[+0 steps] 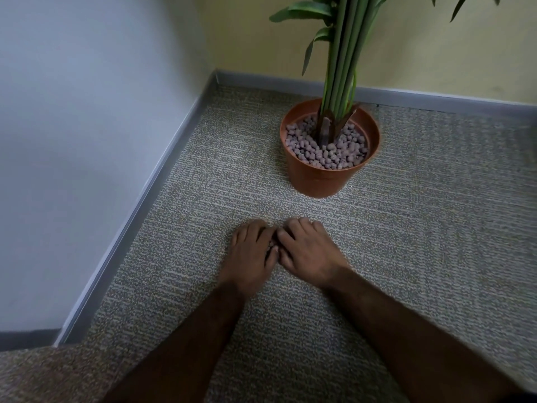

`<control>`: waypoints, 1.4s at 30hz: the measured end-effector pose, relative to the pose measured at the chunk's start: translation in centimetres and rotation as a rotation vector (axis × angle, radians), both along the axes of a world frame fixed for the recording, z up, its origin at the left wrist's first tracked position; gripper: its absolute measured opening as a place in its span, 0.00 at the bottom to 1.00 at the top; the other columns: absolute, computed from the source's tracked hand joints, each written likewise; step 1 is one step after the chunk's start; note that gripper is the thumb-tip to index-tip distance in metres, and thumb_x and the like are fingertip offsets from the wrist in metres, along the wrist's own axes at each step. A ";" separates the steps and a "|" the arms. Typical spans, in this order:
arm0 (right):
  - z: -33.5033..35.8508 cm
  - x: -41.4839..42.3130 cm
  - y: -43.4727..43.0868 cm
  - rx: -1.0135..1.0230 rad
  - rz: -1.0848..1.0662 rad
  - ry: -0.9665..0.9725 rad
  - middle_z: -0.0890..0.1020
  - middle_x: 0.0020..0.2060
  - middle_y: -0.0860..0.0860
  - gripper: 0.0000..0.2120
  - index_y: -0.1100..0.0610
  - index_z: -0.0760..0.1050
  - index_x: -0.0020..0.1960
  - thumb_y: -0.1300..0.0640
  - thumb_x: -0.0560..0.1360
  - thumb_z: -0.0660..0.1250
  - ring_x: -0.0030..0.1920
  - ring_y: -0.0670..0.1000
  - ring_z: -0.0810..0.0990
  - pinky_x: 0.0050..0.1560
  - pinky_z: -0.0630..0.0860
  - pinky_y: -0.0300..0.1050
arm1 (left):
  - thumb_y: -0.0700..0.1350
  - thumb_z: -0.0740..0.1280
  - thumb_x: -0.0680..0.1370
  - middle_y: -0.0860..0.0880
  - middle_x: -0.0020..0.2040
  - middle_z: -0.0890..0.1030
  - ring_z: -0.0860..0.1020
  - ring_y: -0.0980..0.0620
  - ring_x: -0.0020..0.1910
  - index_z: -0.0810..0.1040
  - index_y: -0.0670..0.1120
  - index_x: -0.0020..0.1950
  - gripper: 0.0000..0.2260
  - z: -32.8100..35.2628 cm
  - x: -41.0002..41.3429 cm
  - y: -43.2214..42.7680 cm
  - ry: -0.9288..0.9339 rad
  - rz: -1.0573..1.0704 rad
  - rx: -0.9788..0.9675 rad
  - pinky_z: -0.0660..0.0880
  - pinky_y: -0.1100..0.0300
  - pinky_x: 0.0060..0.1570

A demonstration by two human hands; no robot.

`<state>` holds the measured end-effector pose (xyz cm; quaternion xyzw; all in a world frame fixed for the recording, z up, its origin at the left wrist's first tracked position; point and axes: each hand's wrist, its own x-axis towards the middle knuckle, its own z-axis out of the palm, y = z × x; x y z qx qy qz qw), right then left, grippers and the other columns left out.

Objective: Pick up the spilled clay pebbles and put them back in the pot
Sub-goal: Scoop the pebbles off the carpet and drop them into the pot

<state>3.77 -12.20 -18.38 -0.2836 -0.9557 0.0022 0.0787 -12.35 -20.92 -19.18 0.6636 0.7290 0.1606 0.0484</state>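
My left hand (252, 251) and right hand (308, 251) press together, cupped palm-down on the carpet (421, 228); I cannot tell what they hold. Beyond them stands the pot (319, 181), full of pebbles (325, 152).

Smooth plastic pot (319, 178), rough carpet (436, 199)

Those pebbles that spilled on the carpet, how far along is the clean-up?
Done: the pot looks nearly full of pebbles, and the carpet around it shows no strays. In hand: the left hand and right hand are cupped together on the carpet, with a few pebbles seemingly peeking out between them. Left: lifting that scoop into the pot.
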 end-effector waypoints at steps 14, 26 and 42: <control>0.1 0.4 -0.7 -0.088 -0.144 -0.021 0.79 0.52 0.55 0.16 0.55 0.74 0.58 0.45 0.81 0.58 0.48 0.57 0.79 0.35 0.80 0.52 | 0.54 0.59 0.77 0.47 0.52 0.73 0.72 0.46 0.52 0.70 0.49 0.53 0.11 0.7 0.4 1.5 0.179 -0.035 -0.011 0.71 0.48 0.53; 0.8 0.9 -1.0 -0.075 -0.091 -0.005 0.78 0.51 0.56 0.17 0.55 0.74 0.55 0.44 0.80 0.55 0.48 0.57 0.79 0.38 0.81 0.54 | 0.52 0.60 0.76 0.46 0.51 0.77 0.77 0.46 0.51 0.74 0.47 0.50 0.11 0.7 1.3 2.6 0.160 -0.049 -0.041 0.75 0.50 0.49; 3.6 1.6 0.6 -1.043 -0.876 1.127 0.71 0.30 0.48 0.16 0.51 0.69 0.35 0.59 0.81 0.59 0.29 0.49 0.67 0.28 0.65 0.41 | 0.46 0.59 0.81 0.55 0.29 0.65 0.61 0.58 0.26 0.63 0.50 0.36 0.14 3.7 1.6 3.7 -0.662 0.432 0.276 0.56 0.57 0.29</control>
